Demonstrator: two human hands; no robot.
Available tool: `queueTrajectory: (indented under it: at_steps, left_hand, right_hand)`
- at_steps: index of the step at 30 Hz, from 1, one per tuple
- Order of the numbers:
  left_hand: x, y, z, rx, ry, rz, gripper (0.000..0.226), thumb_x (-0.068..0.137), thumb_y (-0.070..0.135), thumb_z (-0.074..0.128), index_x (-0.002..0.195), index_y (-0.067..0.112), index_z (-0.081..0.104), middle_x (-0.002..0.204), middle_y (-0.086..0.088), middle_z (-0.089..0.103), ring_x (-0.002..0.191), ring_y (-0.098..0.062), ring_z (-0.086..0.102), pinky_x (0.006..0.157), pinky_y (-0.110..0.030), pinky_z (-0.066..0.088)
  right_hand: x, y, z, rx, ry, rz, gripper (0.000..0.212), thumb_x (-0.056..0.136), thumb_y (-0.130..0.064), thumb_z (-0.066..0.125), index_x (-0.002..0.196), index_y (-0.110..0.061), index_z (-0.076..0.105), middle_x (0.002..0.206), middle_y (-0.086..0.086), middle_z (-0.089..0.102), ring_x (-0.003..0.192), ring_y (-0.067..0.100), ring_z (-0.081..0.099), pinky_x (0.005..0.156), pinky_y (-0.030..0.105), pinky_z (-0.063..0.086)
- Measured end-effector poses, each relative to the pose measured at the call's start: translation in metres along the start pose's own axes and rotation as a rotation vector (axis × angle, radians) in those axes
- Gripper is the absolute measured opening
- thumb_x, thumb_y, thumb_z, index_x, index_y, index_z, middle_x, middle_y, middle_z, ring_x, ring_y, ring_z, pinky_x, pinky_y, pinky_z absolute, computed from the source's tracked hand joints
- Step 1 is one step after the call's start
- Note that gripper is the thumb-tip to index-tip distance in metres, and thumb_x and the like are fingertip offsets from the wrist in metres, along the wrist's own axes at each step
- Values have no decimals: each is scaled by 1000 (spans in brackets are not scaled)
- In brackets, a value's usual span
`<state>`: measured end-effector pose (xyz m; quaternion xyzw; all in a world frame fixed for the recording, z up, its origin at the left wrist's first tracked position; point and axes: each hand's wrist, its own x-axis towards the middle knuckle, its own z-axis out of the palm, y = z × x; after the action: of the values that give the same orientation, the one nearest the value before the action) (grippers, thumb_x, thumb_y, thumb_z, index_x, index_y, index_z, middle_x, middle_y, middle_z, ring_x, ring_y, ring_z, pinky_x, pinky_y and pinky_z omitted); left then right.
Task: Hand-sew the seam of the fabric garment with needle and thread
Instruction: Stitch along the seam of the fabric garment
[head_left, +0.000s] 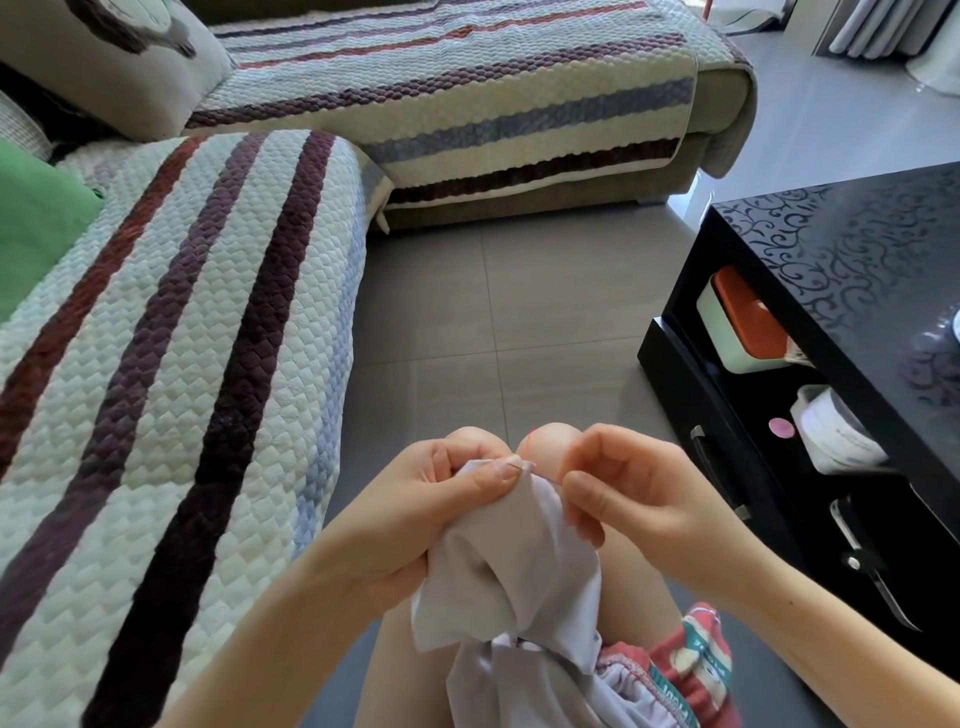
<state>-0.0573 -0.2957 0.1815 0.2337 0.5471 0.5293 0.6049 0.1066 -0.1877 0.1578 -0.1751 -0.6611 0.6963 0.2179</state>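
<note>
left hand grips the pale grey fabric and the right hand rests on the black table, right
No: the left hand grips the pale grey fabric, but the head view shows the right hand pinching the thin needle at its edge, off the black table.

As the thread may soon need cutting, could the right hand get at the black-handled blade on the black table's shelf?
Probably yes: the blade lies uncovered on that side, nothing between, though the right hand pinches the needle.

I see the pale garment (511, 566) bunched, drooping; needle (540, 475), I think, through its top edge, red thread (529, 440) trailing.
</note>
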Motion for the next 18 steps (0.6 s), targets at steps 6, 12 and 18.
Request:
queueTrajectory:
  at_steps: [6, 12, 18]
  left_hand:
    - [10, -14, 6, 63, 34, 81, 47, 67, 33, 73, 92, -5, 64, 89, -19, 63, 81, -21, 62, 72, -29, 48]
    - [13, -17, 6, 181, 116, 133, 45, 70, 42, 75, 91, 2, 70, 96, -21, 65, 88, -24, 62, 81, -39, 46]
    - [12, -14, 7, 227, 85, 162, 40, 69, 41, 75, 88, 6, 72, 91, -13, 65, 86, -17, 62, 79, -31, 46]
  right_hand:
    - [6, 2, 9, -115, 103, -68, 9, 84, -11, 57, 76, -8, 60, 63, -2, 60, 57, 5, 54, 58, 19, 45]
    - [4, 2, 4, -674, 260, -374, 18, 84, -37, 64, 93, -22, 70, 106, -8, 67, 104, 13, 61, 89, 30, 48]
    - [14, -3, 2, -846, 216, -621, 20, 90, -25, 60, 80, -14, 74, 106, -2, 67, 105, 19, 58, 87, 45, 46]
